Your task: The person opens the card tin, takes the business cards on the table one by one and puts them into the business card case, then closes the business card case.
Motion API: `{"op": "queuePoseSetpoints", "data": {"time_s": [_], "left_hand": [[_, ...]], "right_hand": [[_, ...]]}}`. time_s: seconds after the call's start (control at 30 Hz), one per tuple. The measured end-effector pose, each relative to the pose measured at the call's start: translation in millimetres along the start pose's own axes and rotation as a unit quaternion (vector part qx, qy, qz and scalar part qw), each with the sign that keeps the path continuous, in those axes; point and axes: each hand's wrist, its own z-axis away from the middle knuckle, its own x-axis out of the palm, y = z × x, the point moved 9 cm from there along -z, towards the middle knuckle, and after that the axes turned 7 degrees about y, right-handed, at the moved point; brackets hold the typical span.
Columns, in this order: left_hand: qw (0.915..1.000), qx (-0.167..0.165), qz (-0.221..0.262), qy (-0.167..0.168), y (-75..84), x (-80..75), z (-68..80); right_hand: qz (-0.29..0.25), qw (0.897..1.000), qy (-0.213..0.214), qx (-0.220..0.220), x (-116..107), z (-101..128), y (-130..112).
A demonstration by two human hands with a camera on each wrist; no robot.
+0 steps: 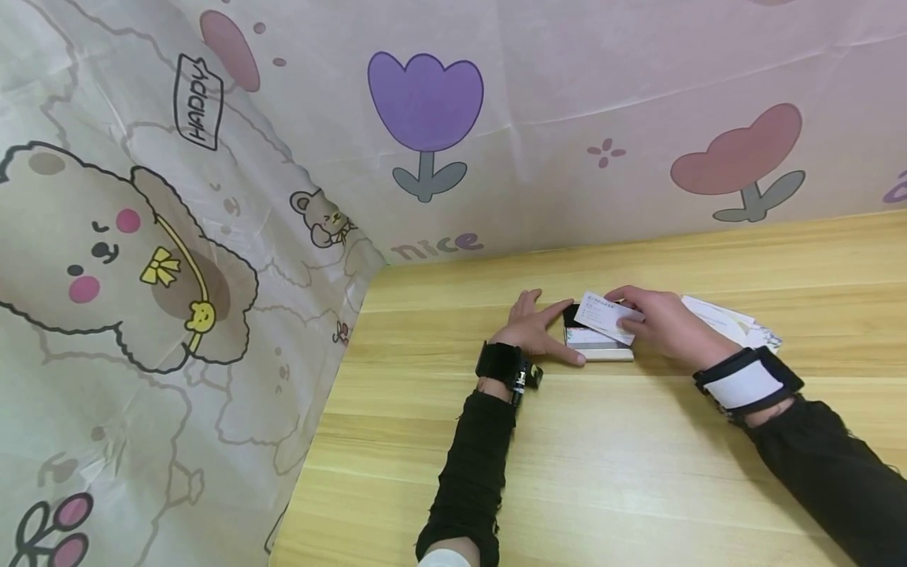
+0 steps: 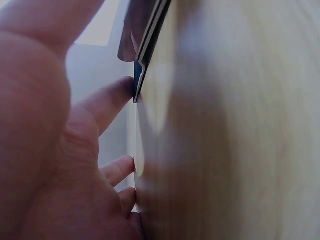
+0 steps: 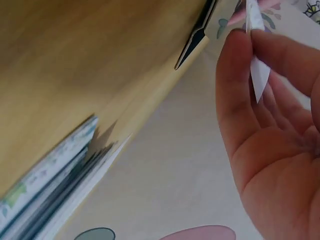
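On the pale wood-grained table point(image 1: 602, 472), close to its junction with the printed cloth point(image 1: 567, 87), what appears to be a flat case point(image 1: 599, 345) lies between my two hands. My left hand point(image 1: 527, 331) is spread: its thumb reaches the near left corner and its forefinger the far left one, an arrangement that would, I judge, brace the case against sliding without gripping it. My right hand point(image 1: 659, 319) pinches a white card point(image 1: 608, 317) between thumb and fingers near its right end, so that most of the printed face is uncovered; this hold probably serves for fine control of the card's angle. The card is tilted over the case, hiding part of its upper right; whether the two touch, I cannot tell. A group of papers point(image 1: 719, 319) lies beyond my right wrist, presumably placed there to be within easy reach while out of the way.

Count: two hands; one case; one card in the pinch, as far as its visible face shows; one group of papers, in which several overlapping edges appear in the right wrist view but cannot be numbered reliably; two wrist straps, the left black point(image 1: 498, 361) and the right black with a white panel point(image 1: 747, 382).
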Motion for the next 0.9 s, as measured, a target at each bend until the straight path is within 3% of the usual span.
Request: {"op": "queuePoseSetpoints", "data": {"time_s": [0.2, 0.43, 0.9], "left_hand": [[1.0000, -0.001, -0.009, 0.000, -0.6, -0.2, -0.9], [0.9999, -0.006, -0.010, 0.000, -2.7, 1.1, -2.3], [1.0000, 0.003, -0.003, -0.001, 1.2, -1.4, 1.0]], "right_hand": [[-0.002, 0.999, 0.017, -0.034, -1, 0, -7], [-0.009, 0.999, 0.041, -0.034, -1, -1, -10], [0.029, 0.997, -0.020, -0.067, 16, 1, -8]]}}
